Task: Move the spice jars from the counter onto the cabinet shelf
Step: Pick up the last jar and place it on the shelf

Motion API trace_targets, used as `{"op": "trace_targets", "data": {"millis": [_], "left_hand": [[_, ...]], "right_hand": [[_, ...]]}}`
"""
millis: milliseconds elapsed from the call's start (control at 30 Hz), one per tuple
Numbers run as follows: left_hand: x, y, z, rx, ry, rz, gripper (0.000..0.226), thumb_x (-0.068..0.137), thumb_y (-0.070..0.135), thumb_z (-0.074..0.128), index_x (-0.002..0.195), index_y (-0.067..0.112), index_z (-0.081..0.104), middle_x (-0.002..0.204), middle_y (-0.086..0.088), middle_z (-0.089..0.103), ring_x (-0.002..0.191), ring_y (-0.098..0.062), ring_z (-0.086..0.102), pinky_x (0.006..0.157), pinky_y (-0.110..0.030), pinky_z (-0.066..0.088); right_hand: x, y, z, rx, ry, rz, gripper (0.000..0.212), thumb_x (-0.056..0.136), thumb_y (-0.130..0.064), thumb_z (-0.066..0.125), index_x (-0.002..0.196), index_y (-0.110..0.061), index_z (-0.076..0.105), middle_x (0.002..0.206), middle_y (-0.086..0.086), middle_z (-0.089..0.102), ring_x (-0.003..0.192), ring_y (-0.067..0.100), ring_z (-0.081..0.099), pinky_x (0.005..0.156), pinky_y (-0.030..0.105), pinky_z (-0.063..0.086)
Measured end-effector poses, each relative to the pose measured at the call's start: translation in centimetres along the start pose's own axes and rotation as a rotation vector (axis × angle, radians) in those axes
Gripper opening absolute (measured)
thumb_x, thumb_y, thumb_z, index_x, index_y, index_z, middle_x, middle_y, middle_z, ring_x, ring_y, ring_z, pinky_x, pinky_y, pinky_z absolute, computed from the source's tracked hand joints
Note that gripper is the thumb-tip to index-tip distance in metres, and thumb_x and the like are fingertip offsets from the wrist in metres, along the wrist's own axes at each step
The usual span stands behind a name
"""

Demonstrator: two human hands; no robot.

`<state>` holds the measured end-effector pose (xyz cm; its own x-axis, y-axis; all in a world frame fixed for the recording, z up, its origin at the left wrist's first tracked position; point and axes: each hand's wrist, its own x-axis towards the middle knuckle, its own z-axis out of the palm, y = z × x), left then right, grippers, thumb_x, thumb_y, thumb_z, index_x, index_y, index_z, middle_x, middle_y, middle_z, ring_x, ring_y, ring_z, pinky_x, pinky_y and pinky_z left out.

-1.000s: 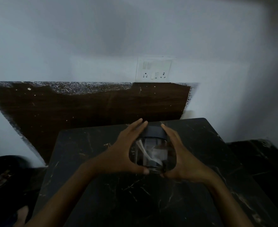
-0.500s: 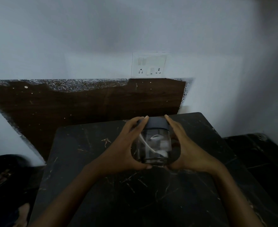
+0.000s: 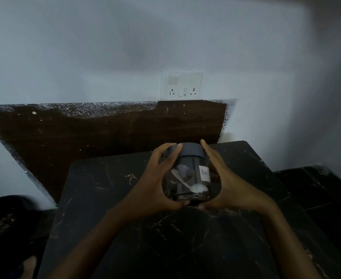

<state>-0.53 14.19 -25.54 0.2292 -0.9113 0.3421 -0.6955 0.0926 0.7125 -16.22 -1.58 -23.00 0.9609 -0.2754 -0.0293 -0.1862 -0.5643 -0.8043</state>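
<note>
One clear glass spice jar [image 3: 187, 178] in sight, single dark grey screw lid [image 3: 191, 150] on top, one white paper label [image 3: 204, 173] on side, handwriting partly hidden. Inside jar: one white scoop-like piece [image 3: 196, 188], contents otherwise too dim to count. Two hands on jar: left hand [image 3: 155, 184] one side, right hand [image 3: 229, 184] other. One black marble-patterned table [image 3: 165, 238] under them. One white wall switch plate [image 3: 181, 84], two sockets on it. One bare foot [image 3: 28, 266] at bottom left.
</note>
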Motion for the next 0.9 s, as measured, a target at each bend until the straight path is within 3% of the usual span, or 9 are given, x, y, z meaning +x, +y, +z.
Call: {"op": "trace_targets", "data": {"millis": [133, 233, 333, 400, 533, 667, 733, 800, 900], "left_hand": [[0.0, 0.2, 0.0, 0.057, -0.059, -0.007, 0.120, 0.059, 0.058, 0.076, 0.146, 0.040, -0.005, 0.151, 0.018, -0.017, 0.143, -0.006, -0.007, 0.112, -0.034, 0.026], [0.2, 0.8, 0.0, 0.156, -0.096, 0.003, 0.121, 0.061, 0.060, 0.075, 0.142, 0.048, -0.014, 0.146, 0.028, -0.027, 0.139, -0.001, -0.017, 0.107, -0.030, 0.018], [0.5, 0.8, 0.0, 0.164, -0.089, -0.019, 0.118, 0.061, 0.056, 0.078, 0.144, 0.039, -0.005, 0.146, 0.031, -0.013, 0.140, -0.001, -0.006, 0.112, -0.034, 0.024], [0.5, 0.5, -0.2, 0.115, -0.070, -0.027, 0.115, 0.058, 0.059, 0.076, 0.144, 0.038, 0.002, 0.147, 0.026, -0.003, 0.141, -0.005, 0.003, 0.113, -0.038, 0.029], [0.1, 0.5, -0.6, -0.023, -0.045, -0.039, 0.114, 0.058, 0.054, 0.077, 0.146, 0.034, 0.007, 0.149, 0.022, 0.003, 0.141, 0.002, 0.008, 0.111, -0.017, 0.028], [0.1, 0.7, -0.7, -0.076, -0.092, -0.064, 0.122, 0.057, 0.053, 0.079, 0.146, 0.038, -0.003, 0.149, 0.025, -0.004, 0.142, -0.002, 0.007, 0.112, -0.036, 0.034], [0.2, 0.7, -0.6, -0.012, -0.133, -0.074, 0.126, 0.055, 0.059, 0.077, 0.144, 0.041, -0.011, 0.148, 0.029, -0.015, 0.143, -0.004, -0.003, 0.113, -0.043, 0.030], [0.4, 0.7, -0.6, 0.034, -0.166, -0.088, 0.128, 0.055, 0.062, 0.075, 0.145, 0.039, -0.013, 0.146, 0.032, -0.019, 0.142, -0.004, -0.007, 0.113, -0.045, 0.029], [0.7, 0.6, -0.6, -0.014, -0.155, -0.120, 0.128, 0.056, 0.053, 0.082, 0.147, 0.035, -0.006, 0.142, 0.036, -0.003, 0.139, -0.001, 0.008, 0.110, -0.040, 0.036]], "right_hand": [[0.1, 0.0, 0.3, -0.058, 0.067, -0.010, 0.128, 0.054, -0.026, 0.089, 0.134, -0.057, -0.005, 0.136, -0.031, 0.013, 0.125, -0.012, 0.026, 0.088, 0.000, 0.037], [0.3, -0.3, 0.6, -0.132, 0.087, -0.034, 0.125, 0.055, -0.026, 0.088, 0.135, -0.053, -0.005, 0.129, -0.035, 0.010, 0.121, -0.014, 0.026, 0.090, 0.003, 0.038], [0.3, -0.5, 0.9, -0.148, 0.087, -0.032, 0.127, 0.055, -0.025, 0.088, 0.138, -0.049, -0.006, 0.126, -0.036, 0.009, 0.123, -0.004, 0.027, 0.094, 0.010, 0.040], [0.1, -0.5, 0.7, -0.116, 0.064, -0.015, 0.130, 0.055, -0.025, 0.088, 0.140, -0.048, -0.008, 0.132, -0.037, 0.007, 0.126, -0.002, 0.025, 0.091, 0.007, 0.041], [-0.5, -0.7, -0.4, -0.038, 0.018, 0.052, 0.133, 0.055, -0.023, 0.088, 0.139, -0.052, -0.012, 0.135, -0.041, -0.003, 0.129, -0.003, 0.018, 0.086, 0.006, 0.037], [-0.5, -0.8, -0.5, -0.062, 0.026, 0.071, 0.129, 0.053, -0.024, 0.089, 0.140, -0.050, -0.003, 0.135, -0.034, 0.010, 0.125, -0.004, 0.027, 0.093, 0.009, 0.036], [-0.3, -0.8, -0.2, -0.099, 0.045, 0.067, 0.128, 0.052, -0.026, 0.089, 0.139, -0.051, -0.001, 0.133, -0.035, 0.011, 0.118, -0.015, 0.028, 0.087, 0.002, 0.036], [-0.1, -0.6, 0.1, -0.108, 0.054, 0.056, 0.127, 0.053, -0.026, 0.089, 0.138, -0.050, -0.001, 0.132, -0.034, 0.011, 0.113, -0.023, 0.024, 0.081, -0.004, 0.036], [0.0, -0.6, 0.2, -0.102, 0.061, 0.053, 0.126, 0.054, -0.025, 0.089, 0.140, -0.048, -0.001, 0.132, -0.034, 0.010, 0.111, -0.022, 0.024, 0.078, -0.007, 0.034]]}}
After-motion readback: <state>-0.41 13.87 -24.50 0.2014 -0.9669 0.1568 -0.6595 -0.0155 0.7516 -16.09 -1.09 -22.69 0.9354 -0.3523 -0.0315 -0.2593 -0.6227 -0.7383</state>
